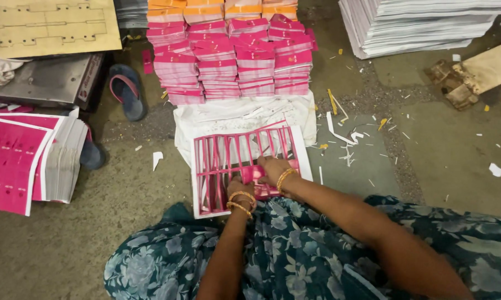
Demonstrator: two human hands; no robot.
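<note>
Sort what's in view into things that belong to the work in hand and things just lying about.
In use:
left hand
right hand
pink die-cut card sheet with punched-out slots
stacked pink punched-out card pieces
pile of uncut pink printed sheets

Lying about:
blue rubber sandal
paper scraps
broken wooden board

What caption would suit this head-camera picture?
Both hands, left hand and right hand, grip a pink die-cut sheet before pink card stacks.

Pink die-cut sheet (245, 161): glossy paper card; floor (445, 144): rough matt concrete.
</note>
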